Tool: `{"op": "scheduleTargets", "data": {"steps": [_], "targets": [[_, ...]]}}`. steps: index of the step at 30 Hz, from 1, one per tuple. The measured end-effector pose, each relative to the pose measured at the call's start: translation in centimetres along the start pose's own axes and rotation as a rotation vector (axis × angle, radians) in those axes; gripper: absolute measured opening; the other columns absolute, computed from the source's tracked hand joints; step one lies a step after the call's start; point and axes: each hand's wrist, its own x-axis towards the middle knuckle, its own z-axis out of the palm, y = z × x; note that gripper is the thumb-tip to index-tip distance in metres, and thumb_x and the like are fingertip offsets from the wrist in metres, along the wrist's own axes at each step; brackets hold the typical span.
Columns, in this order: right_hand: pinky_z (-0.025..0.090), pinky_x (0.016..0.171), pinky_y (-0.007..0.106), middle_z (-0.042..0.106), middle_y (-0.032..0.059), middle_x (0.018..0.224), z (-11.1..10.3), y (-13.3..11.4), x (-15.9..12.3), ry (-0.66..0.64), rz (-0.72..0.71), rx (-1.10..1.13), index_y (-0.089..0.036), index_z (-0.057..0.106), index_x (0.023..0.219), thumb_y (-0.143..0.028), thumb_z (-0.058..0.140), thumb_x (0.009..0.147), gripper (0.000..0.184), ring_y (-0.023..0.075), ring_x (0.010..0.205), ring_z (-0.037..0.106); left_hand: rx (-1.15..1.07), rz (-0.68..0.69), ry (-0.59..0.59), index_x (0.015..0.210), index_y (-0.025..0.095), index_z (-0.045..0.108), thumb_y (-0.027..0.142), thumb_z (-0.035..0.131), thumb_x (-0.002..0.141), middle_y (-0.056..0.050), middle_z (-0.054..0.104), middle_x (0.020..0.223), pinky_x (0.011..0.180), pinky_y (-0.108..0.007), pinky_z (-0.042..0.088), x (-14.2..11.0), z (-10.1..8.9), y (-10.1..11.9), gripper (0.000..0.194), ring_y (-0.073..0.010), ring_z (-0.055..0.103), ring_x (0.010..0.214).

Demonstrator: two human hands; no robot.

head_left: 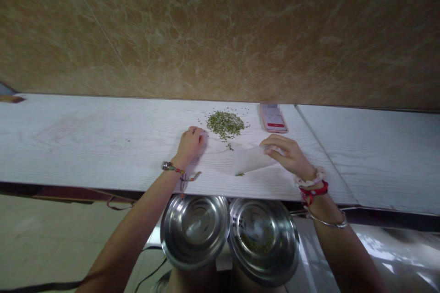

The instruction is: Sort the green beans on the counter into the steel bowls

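Note:
A loose pile of small green beans (225, 123) lies on the white wooden table (85, 142), with a few strays trailing toward the front. Just left of the pile, my left hand (191, 144) rests on the table with its fingers curled in; whether anything is in them is hidden. Between the thumb and fingers of my right hand (287, 153) is a thin, pale sheet (252, 159), tilted over the table right of centre. A few beans lie at its lower left edge. Below the table's front edge, a steel bowl (263, 238) on the right has some beans in its bottom.
A second steel bowl (195, 233) stands left of the first, both above my legs. Behind the pile to the right lies a phone (274, 119) with its screen lit. A brown marbled wall (220, 32) rises at the table's back edge.

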Motion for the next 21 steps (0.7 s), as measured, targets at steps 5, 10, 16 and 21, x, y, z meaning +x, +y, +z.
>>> {"op": "scheduleTargets", "data": {"steps": [5, 10, 16, 21], "targets": [[0.048, 0.064, 0.026, 0.067, 0.0047, 0.078, -0.7, -1.4, -1.3, -0.022, -0.016, 0.003, -0.019, 0.063, 0.085, -0.038, 0.047, 0.089, 0.025, 0.0136, 0.071, 0.061, -0.016, 0.027, -0.004, 0.105, 0.011, 0.06, 0.014, 0.041, 0.084, -0.015, 0.059, 0.109, 0.089, -0.038, 0.048, -0.1, -0.2, 0.0, 0.029, -0.022, 0.058, 0.096], [0.048, 0.062, 0.025, 0.066, 0.0044, 0.076, -1.4, -2.8, -2.3, -0.068, -0.015, 0.02, -0.019, 0.063, 0.084, -0.034, 0.048, 0.09, 0.022, 0.0126, 0.07, 0.06, -0.025, 0.006, -0.007, 0.106, 0.01, 0.06, 0.014, 0.04, 0.083, -0.015, 0.058, 0.109, 0.088, -0.038, 0.047, 0.0, -0.1, 0.0, 0.031, -0.0221, 0.059, 0.095], [0.048, 0.062, 0.024, 0.066, 0.0044, 0.076, -2.0, -3.9, -3.1, -0.123, -0.014, 0.051, -0.019, 0.063, 0.084, -0.032, 0.048, 0.09, 0.021, 0.0124, 0.071, 0.061, -0.002, 0.017, 0.012, 0.107, 0.01, 0.06, 0.015, 0.04, 0.083, -0.015, 0.059, 0.109, 0.087, -0.035, 0.047, 0.0, 0.2, -0.2, 0.032, -0.0211, 0.059, 0.093], [0.049, 0.063, 0.025, 0.066, 0.0039, 0.075, -2.1, -4.1, -2.7, -0.08, -0.01, 0.026, -0.02, 0.063, 0.084, -0.032, 0.048, 0.089, 0.02, 0.0133, 0.07, 0.061, 0.02, 0.033, 0.045, 0.106, 0.011, 0.061, 0.015, 0.041, 0.082, -0.014, 0.06, 0.107, 0.085, -0.033, 0.048, 0.0, 0.6, -0.5, 0.032, -0.0205, 0.059, 0.092]]}}
